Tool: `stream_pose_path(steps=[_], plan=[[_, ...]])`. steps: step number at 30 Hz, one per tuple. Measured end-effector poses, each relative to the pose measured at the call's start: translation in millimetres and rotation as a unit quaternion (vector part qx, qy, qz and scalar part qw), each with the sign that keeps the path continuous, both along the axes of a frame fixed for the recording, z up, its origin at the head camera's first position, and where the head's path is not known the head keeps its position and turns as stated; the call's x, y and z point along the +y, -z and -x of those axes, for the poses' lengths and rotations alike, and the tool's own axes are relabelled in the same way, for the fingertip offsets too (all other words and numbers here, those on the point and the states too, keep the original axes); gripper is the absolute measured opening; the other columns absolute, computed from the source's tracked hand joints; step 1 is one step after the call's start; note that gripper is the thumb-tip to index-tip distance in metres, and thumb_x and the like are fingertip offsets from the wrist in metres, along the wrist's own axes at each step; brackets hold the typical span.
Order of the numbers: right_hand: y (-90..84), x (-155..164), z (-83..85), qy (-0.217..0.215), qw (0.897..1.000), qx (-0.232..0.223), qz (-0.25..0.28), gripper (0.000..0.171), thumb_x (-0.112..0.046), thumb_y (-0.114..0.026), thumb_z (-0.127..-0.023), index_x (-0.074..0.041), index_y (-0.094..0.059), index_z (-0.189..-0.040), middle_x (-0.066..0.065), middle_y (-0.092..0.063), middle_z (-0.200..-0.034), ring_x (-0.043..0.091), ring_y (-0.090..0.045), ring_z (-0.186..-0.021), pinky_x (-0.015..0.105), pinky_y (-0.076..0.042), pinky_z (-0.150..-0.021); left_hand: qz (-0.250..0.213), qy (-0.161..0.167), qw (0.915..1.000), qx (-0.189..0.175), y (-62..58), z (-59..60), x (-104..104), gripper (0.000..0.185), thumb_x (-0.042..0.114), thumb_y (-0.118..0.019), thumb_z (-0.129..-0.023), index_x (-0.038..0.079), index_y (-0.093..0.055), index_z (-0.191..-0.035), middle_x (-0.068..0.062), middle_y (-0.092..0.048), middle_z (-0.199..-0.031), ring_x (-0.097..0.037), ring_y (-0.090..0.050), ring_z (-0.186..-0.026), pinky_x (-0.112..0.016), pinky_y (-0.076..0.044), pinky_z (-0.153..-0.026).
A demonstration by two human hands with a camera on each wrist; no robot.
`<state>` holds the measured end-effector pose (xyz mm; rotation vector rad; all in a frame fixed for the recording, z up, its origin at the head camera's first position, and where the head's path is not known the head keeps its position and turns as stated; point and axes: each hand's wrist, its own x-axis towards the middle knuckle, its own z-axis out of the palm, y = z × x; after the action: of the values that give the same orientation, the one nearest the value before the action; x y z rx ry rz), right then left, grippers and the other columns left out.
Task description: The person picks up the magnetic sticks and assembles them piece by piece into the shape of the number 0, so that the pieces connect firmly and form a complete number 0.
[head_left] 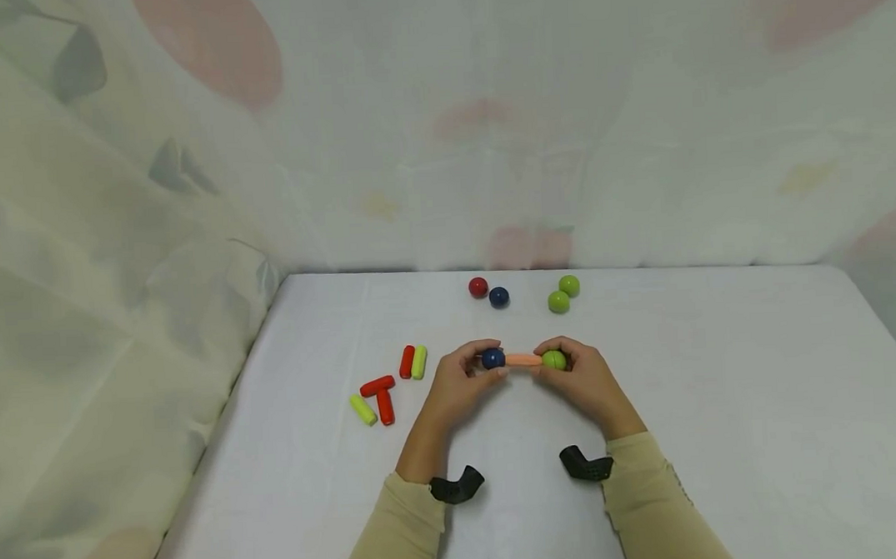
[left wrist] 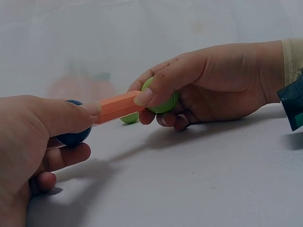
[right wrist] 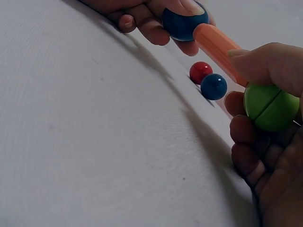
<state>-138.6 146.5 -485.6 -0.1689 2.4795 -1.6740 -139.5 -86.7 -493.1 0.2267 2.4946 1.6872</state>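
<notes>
My left hand point(head_left: 463, 379) pinches a dark blue ball point(head_left: 492, 359) point(left wrist: 73, 137) point(right wrist: 182, 21) between thumb and fingers. An orange ribbed rod point(head_left: 524, 360) point(left wrist: 118, 106) point(right wrist: 218, 47) spans from that ball to a green ball point(head_left: 553, 360) point(left wrist: 163, 101) point(right wrist: 271, 106), which my right hand point(head_left: 583, 378) grips with curled fingers. The joined piece is held just above the white table point(head_left: 724, 401), at its middle.
A red ball point(head_left: 478, 287) point(right wrist: 200, 72) and a blue ball point(head_left: 499, 296) point(right wrist: 213, 86) lie near the back edge, with two green balls point(head_left: 564, 294) to their right. Several red and yellow-green rods point(head_left: 385, 391) lie at my left. A patterned curtain point(head_left: 118, 285) surrounds the table.
</notes>
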Motion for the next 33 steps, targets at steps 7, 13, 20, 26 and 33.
stream_pose_path(steps=[7,13,20,26,33], plan=[[-1.4,-1.2,-1.8,-0.022,1.000,-0.007,0.014,0.027,-0.032,-0.079,-0.083,-0.020,-0.069,-0.105,0.003,-0.066,-0.104,0.020,-0.053,-0.088,0.028,-0.046,-0.074,-0.034,-0.013,0.9993,-0.003,0.1,-0.4,-1.7,0.048,0.039,-0.075,-0.086,0.022,-0.063,-0.130,0.006,-0.067,-0.104,-0.018,-0.055,-0.087,-0.022,-0.046,-0.071],[-2.9,-2.5,-2.9,-0.052,0.998,-0.023,0.018,0.028,-0.043,-0.074,-0.086,-0.021,-0.071,-0.102,0.001,-0.066,-0.090,0.019,-0.054,-0.078,0.028,-0.045,-0.067,-0.065,-0.014,0.9978,0.004,-0.9,-0.9,-1.7,0.050,0.037,-0.073,-0.088,0.016,-0.061,-0.132,0.005,-0.068,-0.122,-0.015,-0.062,-0.094,-0.021,-0.052,-0.081],[-4.5,-2.9,-3.4,-0.084,0.996,-0.021,-0.004,0.026,-0.046,-0.069,-0.089,-0.023,-0.075,-0.097,-0.003,-0.070,-0.085,0.018,-0.059,-0.079,0.031,-0.046,-0.074,-0.096,-0.020,0.9951,-0.007,-2.8,-0.8,0.0,0.052,0.033,-0.074,-0.088,0.009,-0.057,-0.131,-0.001,-0.070,-0.120,-0.014,-0.065,-0.101,-0.021,-0.053,-0.086],[-1.9,-2.8,-2.9,-0.100,0.995,-0.025,-0.015,0.020,-0.043,-0.072,-0.087,-0.024,-0.076,-0.091,-0.005,-0.072,-0.091,0.018,-0.061,-0.086,0.033,-0.047,-0.079,-0.084,-0.022,0.9960,-0.023,-2.7,-0.8,0.0,0.049,0.039,-0.075,-0.086,0.016,-0.060,-0.127,0.003,-0.070,-0.113,-0.017,-0.062,-0.093,-0.022,-0.052,-0.080],[0.6,-5.5,-2.7,-0.086,0.996,-0.027,-0.007,0.023,-0.041,-0.074,-0.086,-0.024,-0.073,-0.102,-0.004,-0.070,-0.091,0.019,-0.061,-0.084,0.033,-0.048,-0.077,-0.014,0.004,0.9999,-0.003,-1.3,-3.5,3.7,0.040,0.041,-0.073,-0.088,0.027,-0.067,-0.125,0.008,-0.067,-0.106,-0.015,-0.060,-0.087,-0.027,-0.049,-0.072]])
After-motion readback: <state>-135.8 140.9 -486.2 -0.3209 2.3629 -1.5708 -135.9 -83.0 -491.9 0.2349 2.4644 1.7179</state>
